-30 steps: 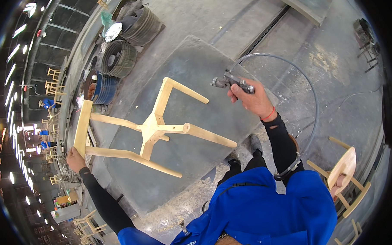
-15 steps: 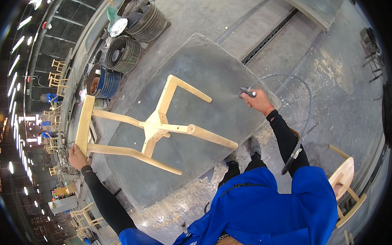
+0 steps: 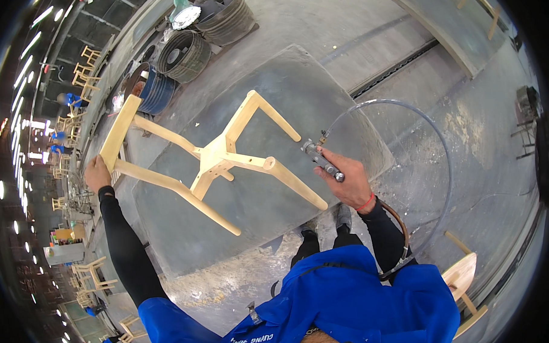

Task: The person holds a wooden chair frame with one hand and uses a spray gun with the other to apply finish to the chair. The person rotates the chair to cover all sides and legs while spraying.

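Observation:
A pale wooden chair frame [image 3: 216, 158] lies upside down on a grey worktable [image 3: 270, 214], legs pointing up and outward. My left hand [image 3: 97, 173] grips the end of the frame near its backrest rail at the table's left side. My right hand [image 3: 346, 181] holds a metal air tool [image 3: 321, 159] with a grey hose [image 3: 430, 142] looping off to the right. The tool's tip sits just right of the chair's nearest leg, close to it but apart.
Stacked tyres and a blue drum [image 3: 153, 88] stand beyond the table. Another grey board [image 3: 457, 26] lies at the upper right. A second wooden chair [image 3: 463, 283] stands at my lower right. More chairs [image 3: 90, 274] crowd the left. Sawdust covers the floor.
My right hand has brought the air tool down and left, closer to the chair's leg. My left hand keeps its hold on the frame; the view has tilted nearer the table.

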`<state>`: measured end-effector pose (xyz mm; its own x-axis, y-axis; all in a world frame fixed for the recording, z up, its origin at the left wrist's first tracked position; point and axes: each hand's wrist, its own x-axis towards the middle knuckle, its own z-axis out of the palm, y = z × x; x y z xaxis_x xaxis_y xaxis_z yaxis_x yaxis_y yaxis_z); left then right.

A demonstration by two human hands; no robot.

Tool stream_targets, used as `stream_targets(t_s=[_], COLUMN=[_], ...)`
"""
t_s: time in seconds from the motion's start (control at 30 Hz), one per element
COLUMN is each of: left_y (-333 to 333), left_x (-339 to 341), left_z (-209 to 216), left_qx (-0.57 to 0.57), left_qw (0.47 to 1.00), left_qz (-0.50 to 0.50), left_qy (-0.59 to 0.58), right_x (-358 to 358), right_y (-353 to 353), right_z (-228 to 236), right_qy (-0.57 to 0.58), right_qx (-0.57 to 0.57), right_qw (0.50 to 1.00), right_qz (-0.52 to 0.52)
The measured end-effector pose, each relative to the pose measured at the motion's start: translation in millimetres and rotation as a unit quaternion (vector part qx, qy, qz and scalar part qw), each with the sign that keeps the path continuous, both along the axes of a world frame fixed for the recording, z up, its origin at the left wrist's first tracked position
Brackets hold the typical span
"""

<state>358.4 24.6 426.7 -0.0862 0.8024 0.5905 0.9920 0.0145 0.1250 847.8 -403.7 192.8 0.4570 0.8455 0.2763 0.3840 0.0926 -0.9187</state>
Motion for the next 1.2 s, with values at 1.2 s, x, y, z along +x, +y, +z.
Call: stream_targets(t_s=[1.2], left_y=[-63], left_x=[46], left_z=[-5], left_qx=[0.056], left_qw=[0.998], left_qz=[-0.018], left_qy=[-0.024], right_x=[73], right_y=[-75], right_z=[81], right_qy=[0.222], right_qx=[-0.095], right_qw=[0.97], right_qz=[-0.022])
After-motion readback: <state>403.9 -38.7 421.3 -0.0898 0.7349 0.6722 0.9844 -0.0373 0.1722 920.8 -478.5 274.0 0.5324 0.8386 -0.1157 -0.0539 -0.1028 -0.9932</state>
